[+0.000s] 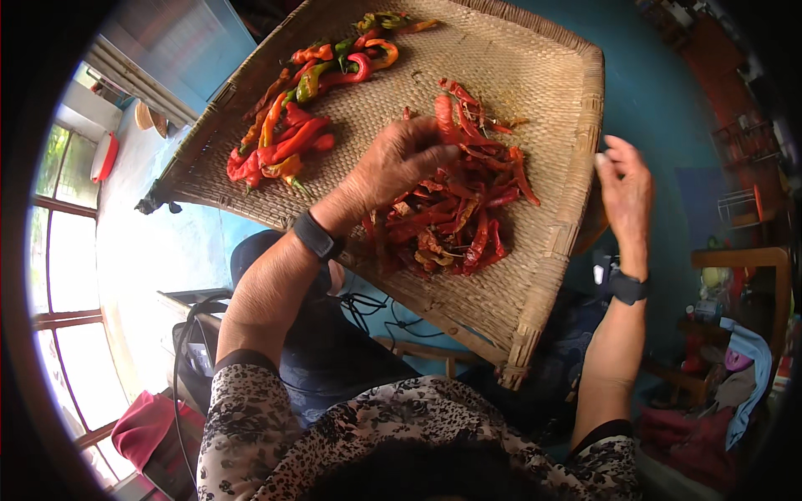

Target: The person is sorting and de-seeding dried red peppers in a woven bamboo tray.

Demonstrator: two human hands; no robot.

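A woven basket tray (551, 167) with a raised rim lies tilted before me. My left hand (397, 159) reaches over it, fingers bent and closed on a red chili pepper (447, 118) that sticks up past the fingertips. Just below that hand spreads a pile of dried, wrinkled red chilies (459, 217). At the tray's left side is a looser group of fresh, plump peppers (288, 142), red, orange and green. My right hand (626, 188) hovers outside the tray's right rim, fingers loosely bent and apart, with nothing seen in it.
Black cables (368, 309) lie on the blue floor under the tray. A wooden chair (777, 275) with cloths stands at the right. To the left are a dark bag (196, 351), a red cloth (146, 430) and bright windows.
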